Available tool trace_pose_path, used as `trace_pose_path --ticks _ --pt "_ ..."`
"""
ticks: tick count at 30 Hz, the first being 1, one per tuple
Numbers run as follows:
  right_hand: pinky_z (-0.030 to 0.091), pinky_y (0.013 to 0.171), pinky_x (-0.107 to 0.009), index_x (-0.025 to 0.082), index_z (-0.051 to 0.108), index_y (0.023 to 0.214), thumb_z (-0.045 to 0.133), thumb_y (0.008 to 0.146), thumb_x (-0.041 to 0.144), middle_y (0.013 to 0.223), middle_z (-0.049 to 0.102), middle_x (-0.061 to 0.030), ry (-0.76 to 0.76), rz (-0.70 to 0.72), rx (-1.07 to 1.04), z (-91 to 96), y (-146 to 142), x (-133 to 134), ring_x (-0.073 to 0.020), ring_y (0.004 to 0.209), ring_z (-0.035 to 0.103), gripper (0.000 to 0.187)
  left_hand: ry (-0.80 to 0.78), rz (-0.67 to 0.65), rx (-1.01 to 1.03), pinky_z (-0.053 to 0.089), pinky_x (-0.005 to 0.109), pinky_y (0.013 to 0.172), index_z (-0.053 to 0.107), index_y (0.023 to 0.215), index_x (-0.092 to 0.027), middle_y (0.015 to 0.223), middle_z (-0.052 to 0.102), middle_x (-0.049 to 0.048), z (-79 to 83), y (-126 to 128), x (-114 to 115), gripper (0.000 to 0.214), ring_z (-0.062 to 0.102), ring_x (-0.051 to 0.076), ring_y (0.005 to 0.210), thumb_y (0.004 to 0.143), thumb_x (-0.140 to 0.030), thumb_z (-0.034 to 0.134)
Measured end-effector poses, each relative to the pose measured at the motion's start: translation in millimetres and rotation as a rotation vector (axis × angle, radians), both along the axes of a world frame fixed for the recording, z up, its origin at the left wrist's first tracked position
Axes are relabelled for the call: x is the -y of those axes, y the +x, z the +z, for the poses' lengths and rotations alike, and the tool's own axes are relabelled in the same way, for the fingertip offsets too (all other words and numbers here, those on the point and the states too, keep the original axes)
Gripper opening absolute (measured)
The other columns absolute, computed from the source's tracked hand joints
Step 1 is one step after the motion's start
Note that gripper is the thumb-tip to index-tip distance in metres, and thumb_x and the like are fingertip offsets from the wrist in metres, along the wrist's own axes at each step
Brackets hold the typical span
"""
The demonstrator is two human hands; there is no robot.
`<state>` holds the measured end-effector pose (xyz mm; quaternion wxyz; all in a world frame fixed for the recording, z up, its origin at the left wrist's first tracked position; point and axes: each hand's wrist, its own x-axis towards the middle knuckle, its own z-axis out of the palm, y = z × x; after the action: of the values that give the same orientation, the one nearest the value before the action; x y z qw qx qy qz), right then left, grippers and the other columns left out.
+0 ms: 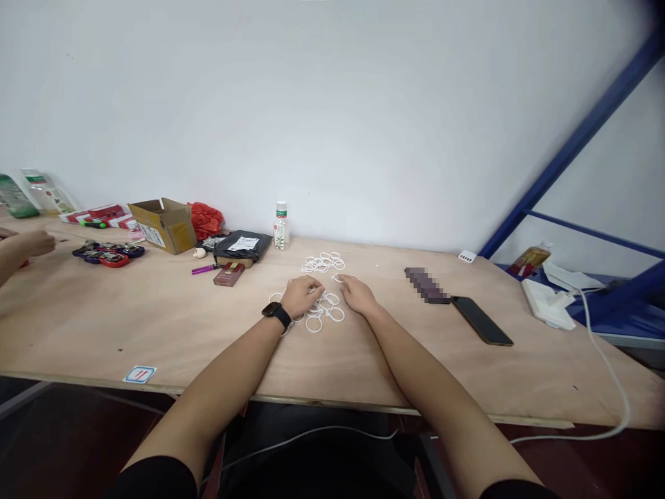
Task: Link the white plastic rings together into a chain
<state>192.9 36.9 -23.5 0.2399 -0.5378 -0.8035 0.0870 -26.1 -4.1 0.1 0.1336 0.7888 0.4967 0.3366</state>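
A plain pale wall (332,125) backs the light-brown wooden counter (197,346), with a blue metal frame (571,149) at upper right. At centre, I see the left hand (300,296) curled over the nearer overlapping white plastic-looking rings (314,331); another ring shows at the right hand (356,293). I can't tell whether either hand's fingers are clamped. Overlapping loops could snag, I'd judge, dragging neighbours along.

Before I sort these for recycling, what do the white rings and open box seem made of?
White rings: probably plastic, smooth and evenly white, though coated metal can't be ruled out. Open box: likely cardboard, matte brown with stiff raised flaps.
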Motion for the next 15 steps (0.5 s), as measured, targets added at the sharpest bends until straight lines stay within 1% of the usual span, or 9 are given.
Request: trace_pose_path --ticks 2,5,7,9,12,15 --pt "0.044 0.095 -0.036 0.024 0.053 0.132 0.052 0.087 0.023 0.128 0.061 -0.0085 -0.033 -0.041 0.068 -0.8 -3.6 -0.8 -0.0252 0.115 0.057 0.044 0.018 -0.032 0.031 0.047 0.03 0.082 0.071 0.086 -0.02 0.091 0.071 0.0035 0.4 2.1 1.0 0.026 0.063 0.017 0.086 0.088 -0.036 0.051" --pt "0.045 0.089 -0.033 0.024 0.052 0.132 0.053 0.087 0.024 0.121 0.064 -0.0084 -0.005 -0.07 0.097 1.1 -7.5 1.6 -0.0242 0.108 0.06 0.045 0.026 -0.043 0.019 0.048 0.03 0.08 0.07 0.085 -0.019 0.088 0.071 0.0037 0.0 4.4 2.3 0.025 0.063 0.017 0.083 0.088 -0.035 0.051" --pt "0.045 0.087 -0.032 0.023 0.058 0.126 0.051 0.088 0.023 0.116 0.066 -0.0091 0.003 -0.066 0.113 2.9 -7.0 4.0 -0.0236 0.106 0.06 0.038 0.032 -0.045 0.008 0.048 0.03 0.08 0.07 0.085 -0.019 0.088 0.071 0.0036 -0.6 5.1 2.7 0.025 0.063 0.017 0.083 0.089 -0.034 0.051" --pt "0.045 0.085 -0.032 0.022 0.065 0.113 0.05 0.089 0.023 0.11 0.067 -0.0095 -0.011 -0.053 0.123 4.6 -5.5 6.4 -0.0234 0.103 0.061 0.029 0.045 -0.057 -0.004 0.048 0.03 0.081 0.07 0.086 -0.019 0.088 0.071 0.0036 -1.2 5.7 2.7 0.024 0.063 0.017 0.085 0.089 -0.034 0.051" --pt "0.045 0.083 -0.031 0.021 0.068 0.101 0.05 0.09 0.023 0.103 0.068 -0.008 0.01 -0.008 0.041 8.0 -6.9 10.9 -0.0215 0.098 0.061 0.022 0.054 -0.061 -0.02 0.048 0.031 0.084 0.071 0.092 -0.019 0.092 0.072 0.0043 -1.9 6.9 2.3 0.024 0.064 0.018 0.088 0.089 -0.034 0.052" --pt "0.045 0.082 -0.029 0.02 0.066 0.1 0.05 0.091 0.025 0.101 0.068 -0.0062 0.085 0.062 -0.15 13.5 -16.1 18.9 -0.0184 0.093 0.061 0.02 0.053 -0.048 -0.039 0.047 0.031 0.085 0.07 0.102 -0.019 0.097 0.072 0.0056 -2.1 8.0 1.8 0.026 0.064 0.019 0.089 0.09 -0.036 0.054"
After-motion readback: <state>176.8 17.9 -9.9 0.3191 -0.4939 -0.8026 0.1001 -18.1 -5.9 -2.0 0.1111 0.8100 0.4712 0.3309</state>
